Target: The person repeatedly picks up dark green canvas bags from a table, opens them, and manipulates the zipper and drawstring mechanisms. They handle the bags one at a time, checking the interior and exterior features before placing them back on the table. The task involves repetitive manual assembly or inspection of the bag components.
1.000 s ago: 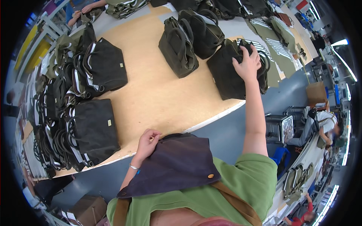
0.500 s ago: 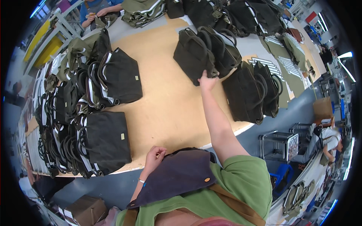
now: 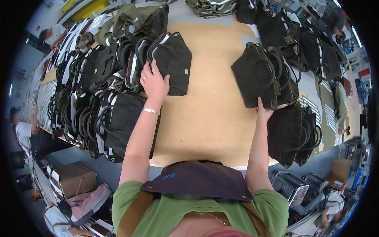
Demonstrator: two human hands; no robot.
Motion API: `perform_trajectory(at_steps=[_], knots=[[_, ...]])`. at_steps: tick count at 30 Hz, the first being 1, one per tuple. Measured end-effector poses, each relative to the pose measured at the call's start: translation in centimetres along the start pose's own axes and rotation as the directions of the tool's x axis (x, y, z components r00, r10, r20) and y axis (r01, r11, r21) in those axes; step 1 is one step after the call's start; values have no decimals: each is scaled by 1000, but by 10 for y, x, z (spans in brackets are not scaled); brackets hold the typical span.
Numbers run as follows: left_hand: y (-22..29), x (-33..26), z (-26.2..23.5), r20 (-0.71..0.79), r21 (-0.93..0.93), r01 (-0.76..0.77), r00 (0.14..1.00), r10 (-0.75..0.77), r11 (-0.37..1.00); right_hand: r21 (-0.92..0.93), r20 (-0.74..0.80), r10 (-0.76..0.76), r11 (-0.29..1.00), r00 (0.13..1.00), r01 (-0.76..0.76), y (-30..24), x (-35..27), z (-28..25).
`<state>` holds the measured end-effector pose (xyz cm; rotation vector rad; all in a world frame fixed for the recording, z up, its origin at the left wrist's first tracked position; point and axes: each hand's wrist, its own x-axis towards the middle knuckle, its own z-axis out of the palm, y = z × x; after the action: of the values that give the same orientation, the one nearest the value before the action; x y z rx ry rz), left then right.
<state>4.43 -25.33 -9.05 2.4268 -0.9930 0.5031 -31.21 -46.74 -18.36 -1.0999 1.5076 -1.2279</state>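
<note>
My left hand lies with its fingers stretched apart on the near side of a dark handbag, which has a small pale label and a white-edged opening. That bag stands at the front of a packed row on the left of the table. On the right, my right hand grips the lower corner of another dark handbag. Its thumb presses the face, and the other fingers are mostly hidden. More handles show behind that bag.
Another group of dark bags stands by the right table edge. Nearer left, a large dark bag ends a second row. Olive fabric pieces are heaped at the far left. Bare tan tabletop lies between the groups. Metal stools stand right.
My left hand has moved from near my apron, out to the bag in the left row. My right hand stays at the corner of the right-hand bag. The view has turned left.
</note>
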Motion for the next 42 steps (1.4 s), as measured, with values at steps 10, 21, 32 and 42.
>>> perform_trajectory(at_steps=[10,21,32,42], knots=[[10,19,-16,57,-373,-29,997,54,927,-138,518,6,988,855,77,36,-158,-17],[64,-146,-126,522,-845,397,757,394,357,176,772,-165,983,614,42,-89,-210,56],[32,-146,-138,309,-810,97,909,280,578,-110,482,-180,959,858,263,-93,-207,-50],[32,-164,-147,240,-802,55,941,236,595,58,991,-132,286,-21,956,-163,-247,18]])
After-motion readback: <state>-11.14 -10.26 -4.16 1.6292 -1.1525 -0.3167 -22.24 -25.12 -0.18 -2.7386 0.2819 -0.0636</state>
